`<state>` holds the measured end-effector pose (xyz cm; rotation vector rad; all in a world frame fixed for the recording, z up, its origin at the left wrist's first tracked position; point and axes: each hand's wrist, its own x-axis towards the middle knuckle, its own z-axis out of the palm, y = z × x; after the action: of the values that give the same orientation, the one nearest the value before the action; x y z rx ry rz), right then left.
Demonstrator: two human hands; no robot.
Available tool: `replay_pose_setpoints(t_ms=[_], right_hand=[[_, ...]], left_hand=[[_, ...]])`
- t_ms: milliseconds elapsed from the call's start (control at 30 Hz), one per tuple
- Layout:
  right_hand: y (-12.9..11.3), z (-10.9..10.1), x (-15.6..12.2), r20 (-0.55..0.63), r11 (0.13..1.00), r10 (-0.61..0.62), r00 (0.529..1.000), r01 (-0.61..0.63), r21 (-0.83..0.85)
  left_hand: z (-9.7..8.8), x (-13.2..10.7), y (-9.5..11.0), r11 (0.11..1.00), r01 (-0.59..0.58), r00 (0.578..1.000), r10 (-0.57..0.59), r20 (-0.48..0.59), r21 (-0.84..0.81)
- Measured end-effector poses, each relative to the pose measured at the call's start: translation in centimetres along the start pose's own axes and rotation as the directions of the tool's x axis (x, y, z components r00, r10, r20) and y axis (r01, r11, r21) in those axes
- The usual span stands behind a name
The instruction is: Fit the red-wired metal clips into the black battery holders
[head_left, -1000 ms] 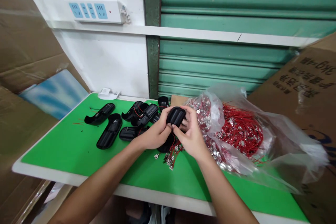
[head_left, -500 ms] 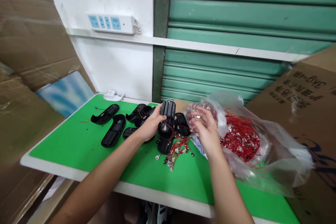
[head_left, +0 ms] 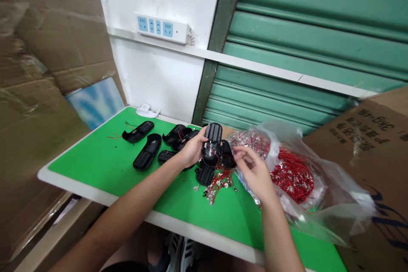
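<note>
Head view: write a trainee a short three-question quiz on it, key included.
1. Which hand grips a black case, its thumb resting on it?
2. True or false: the power strip sits higher than the tabletop.
3. What fills much of the see-through bag?
A) blue cups
B) yellow rope
C) red wires

Key:
1. The left hand.
2. True.
3. C.

Bare forearms [head_left: 149,187]; a black garment [head_left: 124,267]; dark shoes [head_left: 187,256] with white stripes.
</note>
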<state>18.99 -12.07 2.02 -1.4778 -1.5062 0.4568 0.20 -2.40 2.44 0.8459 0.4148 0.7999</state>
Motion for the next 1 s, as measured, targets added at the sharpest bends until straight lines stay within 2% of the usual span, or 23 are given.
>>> replay_pose_setpoints(t_ms=[100,200,367,567,767,900,967,1000], right_hand=[[1.2,1.2,3.0,-0.114,0.999,-0.049,0.992,0.049,-0.001],[2.5,2.3,4.6,-0.158,0.994,-0.079,0.984,0.066,-0.089],[4.1,1.8,3.6,-0.184,0.948,-0.208,0.961,0.151,-0.281],[3.4,0.2,2.5,-0.31,0.939,-0.24,0.92,0.139,-0.314],[3.5,0.2,2.6,-0.252,0.936,-0.225,0.941,0.137,-0.323],[2.1,-0.9,1.9,-0.257,0.962,-0.221,0.941,0.167,-0.216],[0.7,-1.6,0.7,-0.144,0.97,-0.198,0.969,0.174,-0.168],[0.0,-1.8,-0.1,-0.026,0.972,-0.163,0.986,0.156,-0.175]], left_hand=[[-0.3,0.2,-0.3,0.999,-0.004,1.0,0.005,0.023,-0.043],[-0.5,0.5,-0.5,0.999,-0.018,1.0,0.019,0.018,-0.043],[-0.7,0.6,-0.5,1.0,-0.007,1.0,0.007,0.013,0.008],[-0.3,0.2,-0.7,0.993,-0.001,1.0,0.004,-0.023,0.12],[-0.4,0.2,-1.0,0.988,-0.005,1.0,0.004,0.006,0.156],[-0.5,0.3,-0.7,0.989,-0.014,1.0,0.017,-0.023,0.145],[-0.4,0.4,-0.6,0.991,-0.01,0.999,0.016,-0.048,0.13],[-0.4,0.4,-0.5,0.993,-0.005,0.998,0.012,-0.059,0.12]])
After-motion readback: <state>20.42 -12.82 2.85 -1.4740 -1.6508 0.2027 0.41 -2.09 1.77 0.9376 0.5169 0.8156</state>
